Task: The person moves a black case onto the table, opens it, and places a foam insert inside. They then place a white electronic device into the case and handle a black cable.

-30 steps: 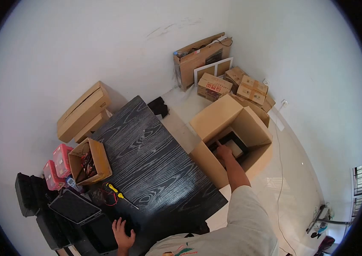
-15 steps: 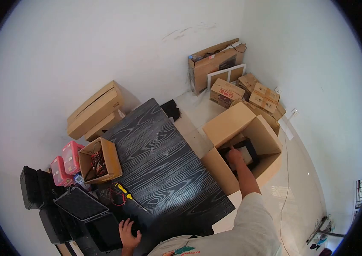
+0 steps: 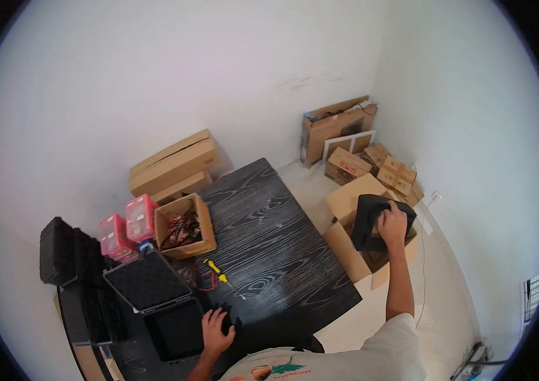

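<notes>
Above the open cardboard box [image 3: 343,251] on the floor at the right, my right hand [image 3: 394,223] grips a black frame-like object [image 3: 366,222] with an opening in its middle. My left hand [image 3: 217,330] rests on the dark wood-grain table [image 3: 269,235] near its front edge, fingers spread and holding nothing. Just left of it lies an open black case [image 3: 174,330] with a foam-lined lid [image 3: 148,282]. A yellow-handled screwdriver [image 3: 217,272] lies beyond the left hand, beside a red cable [image 3: 206,284].
A cardboard box of cables [image 3: 209,232] stands on the table beside pink-red cases [image 3: 140,219]. More black cases [image 3: 60,254] are at the far left. Long cartons [image 3: 174,166] lean at the wall, and taped boxes [image 3: 397,174] are stacked in the back corner.
My right hand has come up out of the open box with the black object. The camera view has shifted, so the table and its contents appear farther right.
</notes>
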Motion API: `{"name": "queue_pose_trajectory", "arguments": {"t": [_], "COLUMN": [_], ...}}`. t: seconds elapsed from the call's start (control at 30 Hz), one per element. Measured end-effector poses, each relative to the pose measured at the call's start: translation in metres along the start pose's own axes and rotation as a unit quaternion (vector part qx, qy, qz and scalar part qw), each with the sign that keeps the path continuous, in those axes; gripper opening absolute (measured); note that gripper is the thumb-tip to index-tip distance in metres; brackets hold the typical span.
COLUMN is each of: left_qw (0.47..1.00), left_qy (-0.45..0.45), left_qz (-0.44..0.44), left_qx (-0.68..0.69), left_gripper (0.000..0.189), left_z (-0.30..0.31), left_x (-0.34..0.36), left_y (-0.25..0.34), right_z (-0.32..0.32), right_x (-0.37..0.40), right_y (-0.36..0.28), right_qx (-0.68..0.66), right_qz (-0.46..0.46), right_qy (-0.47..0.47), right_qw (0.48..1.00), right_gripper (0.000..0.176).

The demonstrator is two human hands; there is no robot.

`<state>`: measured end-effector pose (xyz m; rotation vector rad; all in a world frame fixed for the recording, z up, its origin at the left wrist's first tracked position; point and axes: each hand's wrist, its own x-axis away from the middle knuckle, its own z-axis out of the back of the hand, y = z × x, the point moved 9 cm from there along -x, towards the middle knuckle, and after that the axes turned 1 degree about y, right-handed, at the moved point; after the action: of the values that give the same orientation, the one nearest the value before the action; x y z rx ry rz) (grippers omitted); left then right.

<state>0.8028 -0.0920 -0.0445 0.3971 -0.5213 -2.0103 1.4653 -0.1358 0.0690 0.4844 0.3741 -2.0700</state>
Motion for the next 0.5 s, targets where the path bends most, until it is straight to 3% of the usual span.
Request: {"name": "queue_pose_trajectory", "arguments": {"t": [0.2, 0.3, 0.5], "left_qw": [0.999, 0.986, 0.944], "left_qy": [-0.016, 0.024, 0.042], "left_qz": [-0.014, -0.059, -0.008], "left_qx": [0.04, 0.153, 0.327], "left_gripper": [0.054, 0.053, 0.052], "left_z": [0.015, 0.04, 0.129], "left_x": [0.006, 0.013, 0.039], "left_y": [-0.005, -0.02, -0.063], "right_z": [0.121, 0.167, 0.185], "right_x": [-0.003, 0.014, 0.073], "right_y": [-0.145, -0.24, -0.424], "right_qx": [-0.043, -0.115, -0.336], "right_qz": [0.099, 0.164, 0.273], "right_qy": [0.15, 0.194, 0.145], "right_qw": [0.983, 0.96, 0.89], "right_gripper": [0.014, 0.01, 0.014]}}
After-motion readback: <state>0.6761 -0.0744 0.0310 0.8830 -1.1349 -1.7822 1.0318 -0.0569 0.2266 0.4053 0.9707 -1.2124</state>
